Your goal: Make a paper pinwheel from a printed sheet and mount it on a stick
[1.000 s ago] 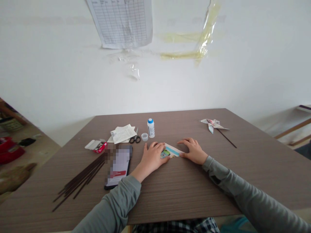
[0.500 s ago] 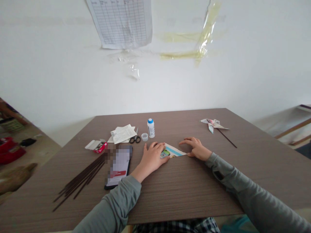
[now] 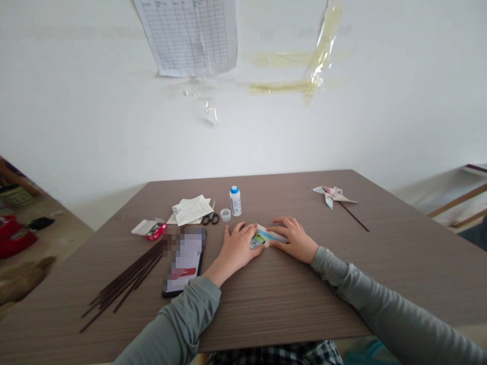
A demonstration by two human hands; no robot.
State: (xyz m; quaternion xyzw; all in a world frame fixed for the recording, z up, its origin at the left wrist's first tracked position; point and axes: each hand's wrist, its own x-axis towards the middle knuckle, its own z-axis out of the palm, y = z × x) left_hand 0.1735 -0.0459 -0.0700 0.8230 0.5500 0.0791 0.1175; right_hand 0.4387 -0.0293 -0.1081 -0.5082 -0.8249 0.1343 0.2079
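A piece of printed paper (image 3: pixel 261 239), folded to a triangle with a blue stripe, lies on the table between my hands. My left hand (image 3: pixel 239 247) grips its left end, thumb along the near edge and fingers over the far side. My right hand (image 3: pixel 299 240) rests over the paper's right end with its fingers stretched out and apart, hiding that corner.
Beyond my hands stand a glue bottle (image 3: pixel 235 202) and a small clear cup (image 3: pixel 225 215). Leftward are scissors (image 3: pixel 210 218), paper sheets (image 3: pixel 192 210), a red box of small pieces (image 3: pixel 155 230), a phone (image 3: pixel 185 261) and dark sticks (image 3: pixel 122 281). A paper pinwheel (image 3: pixel 333 195) lies rightward.
My right hand has moved left from the paper's right corner onto the paper, nearer my left hand. My left hand has stayed in place on the paper.
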